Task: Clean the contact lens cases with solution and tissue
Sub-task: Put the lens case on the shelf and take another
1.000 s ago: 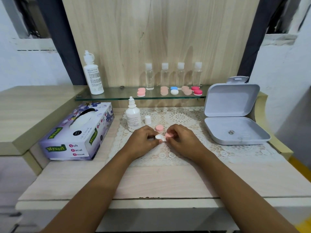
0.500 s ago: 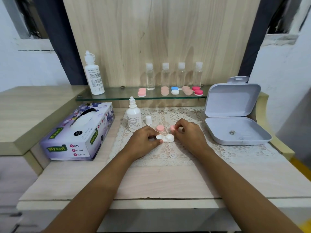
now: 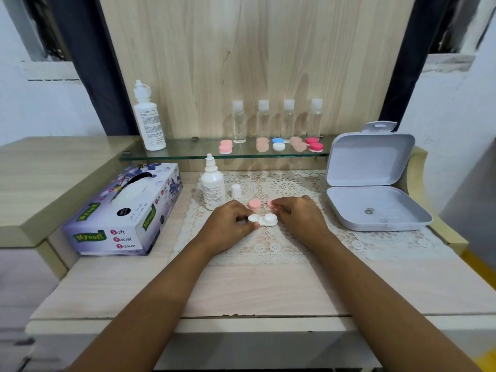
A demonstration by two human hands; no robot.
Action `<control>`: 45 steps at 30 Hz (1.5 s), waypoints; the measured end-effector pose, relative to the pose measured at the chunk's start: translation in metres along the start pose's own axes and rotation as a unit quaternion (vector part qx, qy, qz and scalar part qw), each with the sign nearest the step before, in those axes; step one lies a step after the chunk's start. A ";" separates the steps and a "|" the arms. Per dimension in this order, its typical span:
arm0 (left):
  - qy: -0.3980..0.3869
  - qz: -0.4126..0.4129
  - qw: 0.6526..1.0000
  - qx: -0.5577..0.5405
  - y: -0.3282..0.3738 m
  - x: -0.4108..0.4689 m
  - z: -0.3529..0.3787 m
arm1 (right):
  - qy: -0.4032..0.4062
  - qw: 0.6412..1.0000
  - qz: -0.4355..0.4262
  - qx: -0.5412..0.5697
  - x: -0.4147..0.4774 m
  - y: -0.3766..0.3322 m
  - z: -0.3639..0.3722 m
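Because the case point(image 3: 264, 220) looks small, light, hard plastic and likely slick once wet, it is best held by its rim. White, two round wells joined, it lies on the mat point(image 3: 268, 251) on the counter point(image 3: 241, 288); the left grip point(image 3: 228, 224) pinches its left well, the right grip point(image 3: 298, 213) pinches a pink cap point(image 3: 269, 203) just behind it.

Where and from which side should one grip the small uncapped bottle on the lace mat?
Probably best: grip the small bottle round its wide body, from the front; it stands upright, with the tissue box on its left and its cap on its right.
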State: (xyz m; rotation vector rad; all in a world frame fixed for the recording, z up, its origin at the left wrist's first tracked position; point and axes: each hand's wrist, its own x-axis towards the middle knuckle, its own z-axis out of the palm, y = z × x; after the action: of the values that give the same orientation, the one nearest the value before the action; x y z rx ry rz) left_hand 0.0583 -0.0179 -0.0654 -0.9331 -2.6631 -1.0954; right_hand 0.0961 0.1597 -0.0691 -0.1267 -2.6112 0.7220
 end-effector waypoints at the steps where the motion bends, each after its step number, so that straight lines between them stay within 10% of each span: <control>1: 0.000 -0.001 1.000 -0.001 0.000 0.000 0.000 | 0.001 1.000 0.000 0.011 -0.001 0.000 -0.001; 17: -0.005 0.018 1.000 0.025 0.000 -0.002 0.001 | -0.098 0.995 -0.022 0.011 -0.016 -0.014 -0.015; 45: -0.050 0.022 0.986 0.156 0.000 -0.005 0.004 | 0.028 0.997 0.062 0.046 -0.021 0.009 -0.090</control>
State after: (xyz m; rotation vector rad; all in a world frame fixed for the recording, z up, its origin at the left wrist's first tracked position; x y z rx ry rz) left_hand 0.0627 -0.0177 -0.0704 -0.9999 -2.7675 -0.6097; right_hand 0.1533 0.2054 -0.0122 -0.2803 -2.5302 0.8667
